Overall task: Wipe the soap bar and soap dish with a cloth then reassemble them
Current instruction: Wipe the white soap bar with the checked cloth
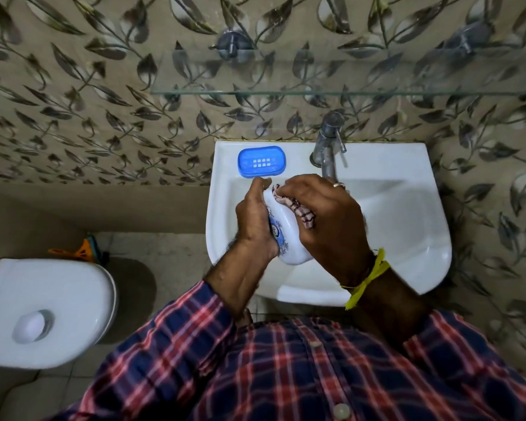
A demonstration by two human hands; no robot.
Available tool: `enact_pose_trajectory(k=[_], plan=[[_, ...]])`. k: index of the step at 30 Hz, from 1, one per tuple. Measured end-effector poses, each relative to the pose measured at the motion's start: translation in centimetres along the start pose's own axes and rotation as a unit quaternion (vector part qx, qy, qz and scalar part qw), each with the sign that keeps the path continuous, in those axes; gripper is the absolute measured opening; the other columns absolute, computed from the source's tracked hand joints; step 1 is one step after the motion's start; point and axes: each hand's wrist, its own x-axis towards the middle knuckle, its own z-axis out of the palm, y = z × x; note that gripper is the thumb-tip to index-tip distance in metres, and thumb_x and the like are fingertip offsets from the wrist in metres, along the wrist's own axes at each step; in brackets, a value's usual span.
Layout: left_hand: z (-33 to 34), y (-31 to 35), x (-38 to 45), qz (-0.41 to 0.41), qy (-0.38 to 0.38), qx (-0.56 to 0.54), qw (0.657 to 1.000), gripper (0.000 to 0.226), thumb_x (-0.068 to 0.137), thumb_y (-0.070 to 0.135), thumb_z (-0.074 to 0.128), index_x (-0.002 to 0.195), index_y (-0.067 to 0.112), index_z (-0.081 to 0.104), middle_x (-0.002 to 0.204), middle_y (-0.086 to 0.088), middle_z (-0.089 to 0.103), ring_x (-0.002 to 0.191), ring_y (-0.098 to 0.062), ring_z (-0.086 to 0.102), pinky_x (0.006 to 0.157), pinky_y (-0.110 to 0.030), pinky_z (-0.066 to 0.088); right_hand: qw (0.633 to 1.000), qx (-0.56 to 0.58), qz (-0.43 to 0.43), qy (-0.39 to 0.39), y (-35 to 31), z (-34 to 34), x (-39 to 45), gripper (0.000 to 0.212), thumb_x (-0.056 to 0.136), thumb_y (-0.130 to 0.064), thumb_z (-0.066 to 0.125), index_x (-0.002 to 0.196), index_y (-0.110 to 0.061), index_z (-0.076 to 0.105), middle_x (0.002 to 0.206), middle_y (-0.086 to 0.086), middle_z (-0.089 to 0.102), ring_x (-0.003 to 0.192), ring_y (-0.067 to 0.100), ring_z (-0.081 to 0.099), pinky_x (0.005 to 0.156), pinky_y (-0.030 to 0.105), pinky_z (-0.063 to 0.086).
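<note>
Over the white sink, my left hand grips a white oval piece with a blue print. I cannot tell whether it is the soap bar or a part of the dish. My right hand pinches a patterned cloth and presses it on the upper side of that piece. The blue soap dish tray, with drain holes in its middle, lies on the sink's back rim to the left of the tap, with nothing in it.
A metal tap stands at the back of the sink, just beyond my right hand. A glass shelf hangs on the leaf-patterned wall above. A white toilet tank stands at the left, with orange items behind it.
</note>
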Motion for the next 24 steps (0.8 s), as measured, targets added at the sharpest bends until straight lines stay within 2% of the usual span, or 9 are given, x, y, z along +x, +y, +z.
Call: enact_pose_trajectory(k=[3,6,9,11,15,17,20,22,24], plan=[[-0.7,0.3,0.7,-0.045,0.006,-0.008,0.999,0.059,0.051,0.048,0.074,0.099,0.015,0.067,0.093,-0.015,0.063,0.093,-0.032,0.063,0.1,-0.042,0.048,0.998,-0.052,-0.014,-0.031,0.6,-0.1,-1.7,0.04,0.08,-0.02,0.046,0.107,-0.014,0.075,0.11,0.006,0.072,0.092,0.032,0.067,0.075,0.04,0.054],[-1.0,-0.7,0.5,-0.05,0.012,-0.01,0.999,0.061,0.048,0.049,0.073,0.097,0.015,0.064,0.098,-0.015,0.062,0.1,-0.032,0.06,0.101,-0.043,0.047,0.999,-0.048,-0.009,-0.018,0.1,0.1,-1.3,0.036,0.081,-0.022,0.046,0.101,-0.014,0.075,0.102,0.005,0.073,0.087,0.029,0.067,0.072,0.035,0.052],[-0.6,-1.3,0.2,-0.047,0.002,-0.043,0.998,0.038,0.066,0.045,0.069,0.087,0.014,0.07,0.088,-0.009,0.072,0.087,-0.026,0.07,0.088,-0.034,0.053,0.999,-0.045,-0.028,0.002,-0.4,0.0,0.5,0.025,0.079,-0.024,0.057,0.092,-0.009,0.073,0.09,0.008,0.071,0.078,0.032,0.065,0.071,0.038,0.051],[-0.8,-0.7,0.7,-0.054,-0.009,-0.05,0.997,0.03,0.074,0.045,0.063,0.078,0.015,0.065,0.074,-0.006,0.066,0.073,-0.022,0.067,0.081,-0.031,0.052,0.997,-0.065,-0.042,-0.008,-0.2,-0.1,0.0,0.029,0.078,-0.021,0.053,0.095,-0.01,0.074,0.093,0.008,0.072,0.078,0.033,0.065,0.07,0.038,0.051],[-1.3,-0.7,1.0,-0.049,0.008,-0.03,0.998,0.057,0.052,0.054,0.072,0.094,0.016,0.063,0.094,-0.013,0.061,0.093,-0.03,0.061,0.105,-0.044,0.046,0.997,-0.072,-0.028,-0.031,0.3,-0.5,-2.2,0.039,0.077,-0.019,0.047,0.104,-0.015,0.075,0.104,0.005,0.074,0.083,0.033,0.066,0.07,0.039,0.055],[-1.2,-1.8,0.5,-0.046,0.028,-0.013,0.998,0.049,0.06,0.055,0.071,0.086,0.014,0.069,0.088,-0.01,0.069,0.091,-0.027,0.065,0.096,-0.039,0.051,0.996,-0.079,-0.044,-0.028,0.0,-0.3,-1.1,0.029,0.076,-0.018,0.054,0.096,-0.012,0.074,0.095,0.006,0.073,0.08,0.032,0.066,0.068,0.038,0.054],[-1.2,-2.1,0.7,-0.046,0.02,-0.041,0.998,0.042,0.09,0.05,0.054,0.088,0.012,0.073,0.087,-0.01,0.075,0.084,-0.024,0.071,0.078,-0.031,0.055,0.994,-0.074,-0.075,-0.004,-0.4,0.0,0.5,0.018,0.075,-0.018,0.065,0.089,-0.011,0.072,0.087,0.005,0.071,0.077,0.027,0.063,0.068,0.035,0.046],[-1.3,-0.5,0.9,-0.045,0.012,-0.051,0.998,0.043,0.089,0.046,0.051,0.083,0.009,0.072,0.079,-0.012,0.072,0.072,-0.025,0.072,0.069,-0.026,0.058,0.995,-0.075,-0.068,-0.01,0.1,0.2,-0.6,0.025,0.079,-0.019,0.055,0.095,-0.014,0.074,0.095,0.003,0.073,0.079,0.027,0.063,0.069,0.033,0.046],[-1.4,0.7,1.1,-0.014,0.032,-0.05,0.998,0.055,0.077,0.048,0.06,0.104,0.003,0.076,0.1,-0.019,0.074,0.09,-0.035,0.073,0.082,-0.034,0.06,0.996,-0.071,-0.057,-0.017,0.4,0.3,-2.6,0.036,0.08,-0.013,0.048,0.103,-0.016,0.076,0.106,0.001,0.074,0.082,0.029,0.065,0.07,0.034,0.048]])
